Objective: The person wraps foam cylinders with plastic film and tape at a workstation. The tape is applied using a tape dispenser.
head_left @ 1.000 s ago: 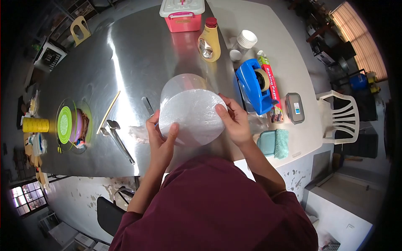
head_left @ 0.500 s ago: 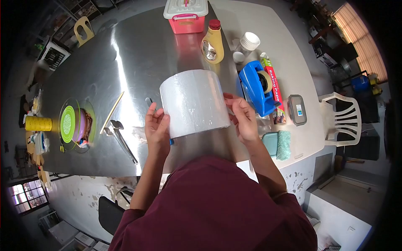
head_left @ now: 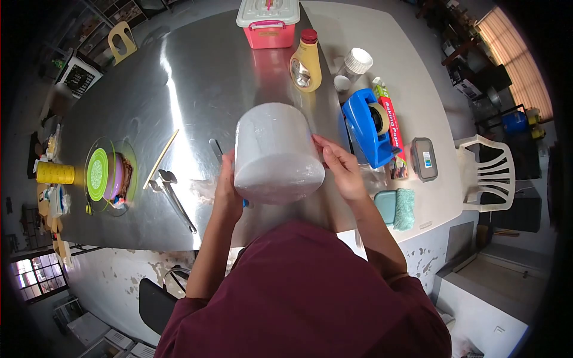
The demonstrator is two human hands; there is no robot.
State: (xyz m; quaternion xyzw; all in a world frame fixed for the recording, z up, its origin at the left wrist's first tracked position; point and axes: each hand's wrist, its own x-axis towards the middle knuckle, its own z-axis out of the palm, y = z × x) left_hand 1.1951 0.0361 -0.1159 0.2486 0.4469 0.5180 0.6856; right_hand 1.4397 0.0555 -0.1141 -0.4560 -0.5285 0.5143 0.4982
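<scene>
A white cylinder (head_left: 277, 143) with a shiny clear plastic wrap is held up over the steel table (head_left: 209, 71), its near flat end tilted into view. My left hand (head_left: 227, 188) presses against its left side, with the fingers partly hidden behind it. On the opposite side my right hand (head_left: 341, 170) grips it, fingertips near its edge. A crumpled clear plastic piece (head_left: 204, 190) lies left of my left hand. Close by are a grey-handled tool (head_left: 215, 148), partly hidden, and black tongs or a similar utensil (head_left: 177, 203).
On the right stand a blue tape dispenser (head_left: 367, 128), a baking paper box (head_left: 389, 125) and a lidded container (head_left: 424, 159). Farther back are a yellow bottle (head_left: 305, 62) and a pink box (head_left: 268, 36). Leftward lie a wooden stick (head_left: 161, 159) and a green round item (head_left: 97, 176).
The cylinder has tipped, so its near flat end now shows. My left fingers, spread beside it before, have moved in against its side. My right hand remains at the right side.
</scene>
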